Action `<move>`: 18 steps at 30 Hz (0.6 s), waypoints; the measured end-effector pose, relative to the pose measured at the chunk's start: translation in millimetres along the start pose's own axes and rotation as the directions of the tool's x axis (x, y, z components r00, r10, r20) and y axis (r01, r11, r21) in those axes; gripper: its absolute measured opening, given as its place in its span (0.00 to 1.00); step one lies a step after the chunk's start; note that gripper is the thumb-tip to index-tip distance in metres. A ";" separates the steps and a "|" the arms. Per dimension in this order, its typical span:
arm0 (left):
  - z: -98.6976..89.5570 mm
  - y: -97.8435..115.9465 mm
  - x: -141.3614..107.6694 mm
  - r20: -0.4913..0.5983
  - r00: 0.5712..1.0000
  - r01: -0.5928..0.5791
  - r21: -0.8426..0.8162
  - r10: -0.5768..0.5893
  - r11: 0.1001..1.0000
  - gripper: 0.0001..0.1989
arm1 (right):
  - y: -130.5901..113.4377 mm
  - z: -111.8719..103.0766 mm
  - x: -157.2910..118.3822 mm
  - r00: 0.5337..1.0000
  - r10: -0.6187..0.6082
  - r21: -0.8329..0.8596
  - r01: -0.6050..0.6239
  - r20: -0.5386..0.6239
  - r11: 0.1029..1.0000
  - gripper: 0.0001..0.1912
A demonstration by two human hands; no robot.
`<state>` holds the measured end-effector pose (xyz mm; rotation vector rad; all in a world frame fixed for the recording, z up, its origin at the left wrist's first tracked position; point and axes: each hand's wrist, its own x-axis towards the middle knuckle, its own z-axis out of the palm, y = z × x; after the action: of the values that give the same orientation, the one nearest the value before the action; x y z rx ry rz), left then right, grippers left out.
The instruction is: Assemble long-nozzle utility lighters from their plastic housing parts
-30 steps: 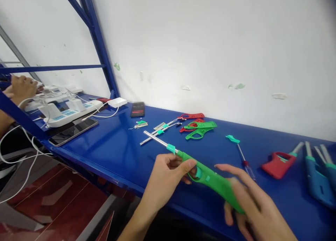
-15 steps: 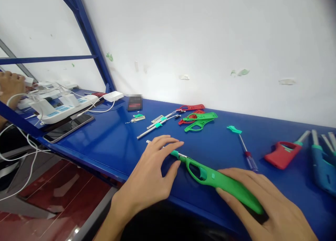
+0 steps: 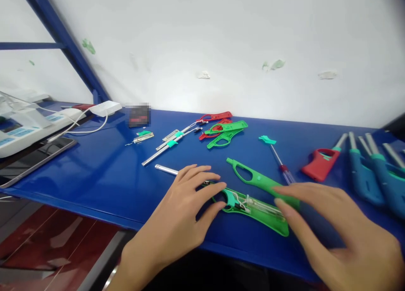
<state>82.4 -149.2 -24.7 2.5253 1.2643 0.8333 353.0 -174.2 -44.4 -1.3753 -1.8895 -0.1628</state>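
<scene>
A green lighter lies opened in two halves on the blue table. Its lower half (image 3: 268, 224) holds a clear tube, thin wires and a teal trigger (image 3: 231, 198). My left hand (image 3: 177, 210) grips this half at its trigger end, near the metal rod (image 3: 166, 169) that sticks out to the left. The other green half (image 3: 260, 179) is separate, just behind it. My right hand (image 3: 341, 227) pinches that half near its wide end, thumb and forefinger on its edge.
Behind lie green casings (image 3: 226, 140), a red casing (image 3: 221, 115), metal rods (image 3: 161, 150) and a screwdriver (image 3: 286, 172). To the right are a red lighter (image 3: 321, 163) and blue lighters (image 3: 365, 179). A phone (image 3: 38, 160) and power strip (image 3: 34, 128) are left.
The green lighter has come apart: my right hand has lifted one half away, baring the tube and wires inside. The view has shifted to the right.
</scene>
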 end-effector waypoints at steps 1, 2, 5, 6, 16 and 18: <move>0.2 1.7 1.4 0.015 1.000 -0.010 -0.007 0.010 1.000 0.14 | 2.3 -0.8 -2.9 0.997 -0.053 0.011 0.052 0.053 0.999 0.10; 0.2 3.2 2.7 0.030 0.999 -0.012 -0.014 0.013 1.000 0.13 | 5.0 -1.3 -5.7 0.990 -0.090 0.016 0.089 0.110 0.996 0.11; -0.1 6.0 3.8 0.055 0.998 0.004 -0.038 -0.002 0.999 0.12 | 10.8 -1.8 -11.3 0.965 -0.146 0.036 0.142 0.219 0.989 0.13; 0.0 6.5 3.0 0.054 0.999 0.009 -0.045 -0.007 0.999 0.11 | 11.4 -2.1 -12.1 0.959 -0.158 0.051 0.151 0.233 0.987 0.14; -0.2 13.6 -14.1 0.057 0.998 0.014 -0.032 -0.012 0.999 0.12 | 9.7 -9.0 -21.1 0.941 -0.175 0.121 0.145 0.289 0.982 0.19; -0.6 13.9 -14.7 0.062 0.998 0.012 -0.032 -0.010 0.999 0.12 | 11.1 -9.8 -22.4 0.928 -0.182 0.109 0.154 0.324 0.982 0.18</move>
<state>84.5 -169.3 -24.4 2.4961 1.2346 0.7613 369.9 -191.7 -55.7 -1.2430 -2.2701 0.0686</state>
